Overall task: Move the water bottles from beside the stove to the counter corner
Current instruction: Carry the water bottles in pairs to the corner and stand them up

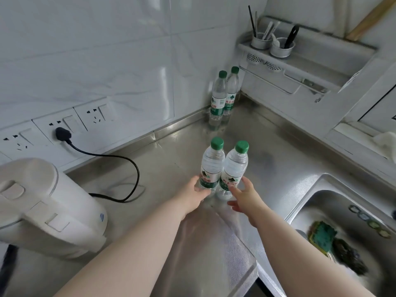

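Head view: the left bottle (211, 166) and right bottle (234, 168), green-capped and touching, are upright over the bench (278, 146), just left of the sink (317, 189). I cannot tell whether their bases rest on it. The left grip (192, 195) wraps its bottle low. The right grip (246, 196) pinches the other between thumb and forefinger, probably so both travel together. Two more water bottles (218, 99) stand beyond the sink in the wall corner. An electric kettle (42, 200) sits far left of the sink.
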